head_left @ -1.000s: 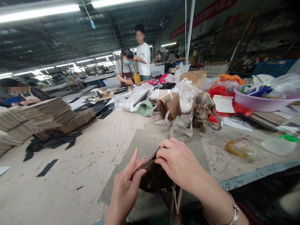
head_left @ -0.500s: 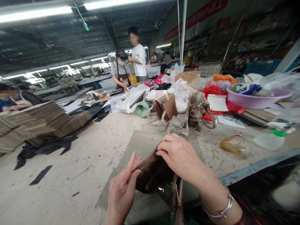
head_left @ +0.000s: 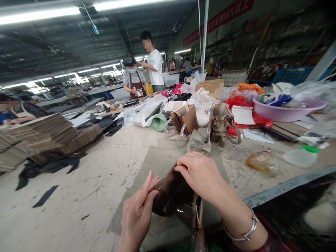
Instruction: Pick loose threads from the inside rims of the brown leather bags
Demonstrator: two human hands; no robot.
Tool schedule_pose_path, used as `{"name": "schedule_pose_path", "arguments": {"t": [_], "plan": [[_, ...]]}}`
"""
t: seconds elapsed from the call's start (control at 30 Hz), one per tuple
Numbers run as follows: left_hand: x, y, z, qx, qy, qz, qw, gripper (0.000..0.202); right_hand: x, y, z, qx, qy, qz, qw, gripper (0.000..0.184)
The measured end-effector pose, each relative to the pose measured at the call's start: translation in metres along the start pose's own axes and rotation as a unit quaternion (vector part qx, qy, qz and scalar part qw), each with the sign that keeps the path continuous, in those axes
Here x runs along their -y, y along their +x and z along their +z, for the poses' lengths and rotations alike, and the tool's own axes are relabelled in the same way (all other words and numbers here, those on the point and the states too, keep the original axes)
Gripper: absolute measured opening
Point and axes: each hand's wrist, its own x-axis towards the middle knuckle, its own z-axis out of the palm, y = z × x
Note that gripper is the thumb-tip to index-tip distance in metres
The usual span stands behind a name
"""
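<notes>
A small dark brown leather bag (head_left: 170,194) is held upright between both my hands over a grey-green sheet (head_left: 160,164) on the worktable. My left hand (head_left: 138,213) presses its thumb and fingers against the bag's left side. My right hand (head_left: 201,175), with a metal bangle on the wrist, curls its fingers over the bag's top edge and pinches it. A light strap (head_left: 198,218) hangs from the bag's right side.
Two tan bags with clear ring handles (head_left: 187,122) (head_left: 223,124) stand beyond my hands. Stacks of brown card (head_left: 49,134) and black scraps (head_left: 47,196) lie left. A pink basin (head_left: 286,112), red plastic and a wrapped packet (head_left: 261,161) sit right. Two people (head_left: 143,78) work at the far end.
My right hand's fingers have slid slightly along the bag's top edge; the view shifted a little left and down from a second ago. Both hands keep their grip.
</notes>
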Motion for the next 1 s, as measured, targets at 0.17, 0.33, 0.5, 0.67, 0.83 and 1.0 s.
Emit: {"name": "schedule_pose_path", "arguments": {"t": [0.17, 0.33, 0.5, 0.67, 0.83, 1.0], "plan": [[-0.003, -0.001, 0.000, 0.003, -0.015, 0.013, 1.000, 0.049, 0.001, 0.000, 0.000, -0.014, 0.017, 0.002, 1.000, 0.020], [-0.003, -0.001, -0.003, 0.012, -0.008, -0.024, 1.000, 0.053, -0.002, 0.000, -0.001, 0.015, 0.017, -0.024, 0.999, 0.011], [-0.001, 0.000, -0.006, -0.009, 0.037, 0.001, 0.999, 0.024, -0.004, 0.000, 0.002, 0.006, 0.018, -0.029, 0.999, 0.010], [0.000, -0.001, -0.011, 0.023, 0.040, 0.017, 0.999, 0.026, -0.003, 0.001, 0.001, 0.008, 0.016, -0.028, 0.999, 0.011], [0.003, -0.002, -0.009, -0.002, 0.051, 0.026, 0.998, 0.025, -0.002, 0.002, 0.000, 0.000, 0.020, -0.030, 0.999, 0.011], [0.002, -0.001, -0.006, -0.031, 0.038, 0.018, 0.999, 0.022, -0.002, 0.001, 0.001, -0.004, 0.016, -0.030, 0.999, 0.010]]}}
